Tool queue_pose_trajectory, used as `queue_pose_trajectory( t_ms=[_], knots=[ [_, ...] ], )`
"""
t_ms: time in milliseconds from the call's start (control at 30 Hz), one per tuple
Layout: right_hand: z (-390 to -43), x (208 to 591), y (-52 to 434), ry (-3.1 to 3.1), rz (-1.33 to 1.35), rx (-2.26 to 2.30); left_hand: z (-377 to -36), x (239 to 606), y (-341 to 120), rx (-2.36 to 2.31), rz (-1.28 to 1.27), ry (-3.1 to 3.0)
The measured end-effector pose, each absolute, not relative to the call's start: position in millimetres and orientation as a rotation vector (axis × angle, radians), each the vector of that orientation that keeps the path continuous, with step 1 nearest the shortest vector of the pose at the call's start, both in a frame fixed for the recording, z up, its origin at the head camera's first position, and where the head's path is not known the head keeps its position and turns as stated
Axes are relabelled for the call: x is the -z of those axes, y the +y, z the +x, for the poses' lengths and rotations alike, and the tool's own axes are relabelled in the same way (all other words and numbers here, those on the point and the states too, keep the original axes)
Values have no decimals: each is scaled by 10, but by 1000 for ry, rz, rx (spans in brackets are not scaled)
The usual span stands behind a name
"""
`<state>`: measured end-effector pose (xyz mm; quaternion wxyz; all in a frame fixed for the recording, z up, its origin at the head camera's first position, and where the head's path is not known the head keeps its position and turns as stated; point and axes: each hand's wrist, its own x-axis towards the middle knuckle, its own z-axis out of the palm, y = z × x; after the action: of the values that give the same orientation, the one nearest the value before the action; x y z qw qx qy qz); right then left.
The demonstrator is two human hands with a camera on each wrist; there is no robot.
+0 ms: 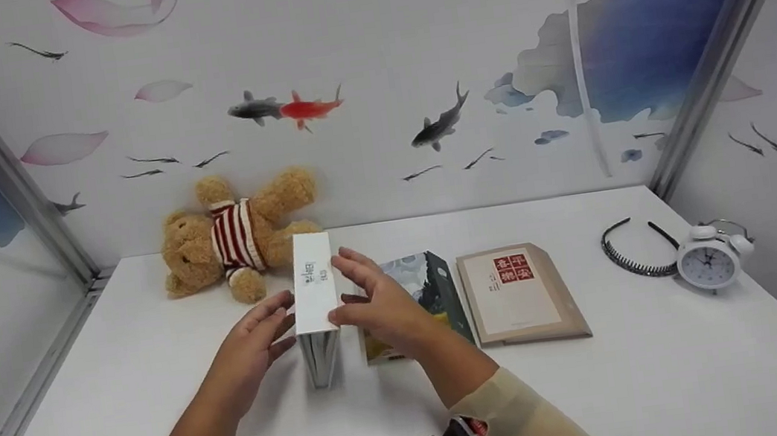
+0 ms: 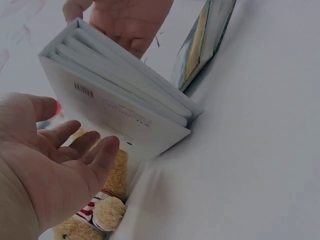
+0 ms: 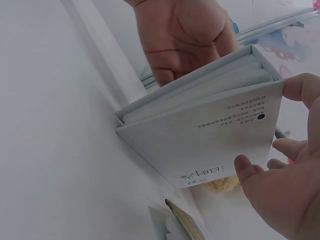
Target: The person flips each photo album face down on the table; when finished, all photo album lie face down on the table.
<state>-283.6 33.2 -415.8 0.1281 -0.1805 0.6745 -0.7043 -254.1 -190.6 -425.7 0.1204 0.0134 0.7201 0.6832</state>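
Observation:
A white hardcover book (image 1: 313,284) stands on the table with its spine up and its covers slightly spread at the bottom. My left hand (image 1: 254,341) is at its left side, fingers loosely extended; in the left wrist view a gap shows between that hand (image 2: 60,160) and the barcoded back cover (image 2: 115,112). On the other side, my right hand (image 1: 385,305) has its thumb touching the near corner of the spine. The right wrist view shows the fingers (image 3: 245,167) of this hand loosely spread beside the printed front cover (image 3: 200,135).
Right of the white book lies a dark illustrated book (image 1: 447,293), partly behind my right arm. Farther right are a beige book (image 1: 519,294), a black headband (image 1: 638,264) and a white alarm clock (image 1: 710,262). A teddy bear (image 1: 237,238) lies against the back wall.

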Motion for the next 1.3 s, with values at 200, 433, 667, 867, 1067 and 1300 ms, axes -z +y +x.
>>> queue_pose_trajectory(
  t_ms=[200,433,667,867,1067,1300],
  knots=[
    [-2869,4108,436,1984,-559,2012,-2573,4409,-1932,-1913,-57,2053],
    [-2896,4139,491,2096,-459,1934,-2595,4464,-1923,-1877,-38,2080],
    [-2891,4198,434,2264,-466,1771,-2612,4476,-1998,-1831,-52,2179],
    [-2883,4270,365,2263,-482,1767,-2640,4493,-2083,-1712,-122,2328],
    [-2883,4364,339,2176,-478,1787,-2672,4509,-2153,-1651,-181,2378],
    [-2904,4457,303,2121,-443,1801,-2670,4513,-2203,-1621,-174,2414]
  ],
)
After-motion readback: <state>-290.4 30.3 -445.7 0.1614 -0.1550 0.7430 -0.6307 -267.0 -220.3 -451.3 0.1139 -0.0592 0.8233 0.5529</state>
